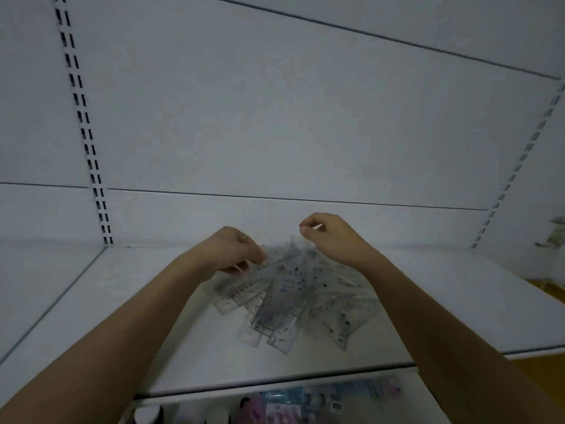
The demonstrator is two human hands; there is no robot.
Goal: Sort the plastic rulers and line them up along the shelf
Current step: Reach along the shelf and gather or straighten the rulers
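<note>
A loose pile of several clear plastic rulers [293,298] with dark printed marks lies fanned out on the white shelf [91,307]. My left hand [235,250] is at the pile's far left, fingers curled and pinching the far ends of some rulers. My right hand [330,237] hovers over the pile's far end, thumb and forefinger pinching the tip of one clear ruler. Both forearms reach in from the near edge and hide part of the pile's sides.
The white back panel [275,117] rises behind, with slotted uprights [91,166] at left and right. The shelf's front edge [275,384] runs below the pile. A lower shelf holds coloured packets [305,402]. Something small stands at the far right [555,234].
</note>
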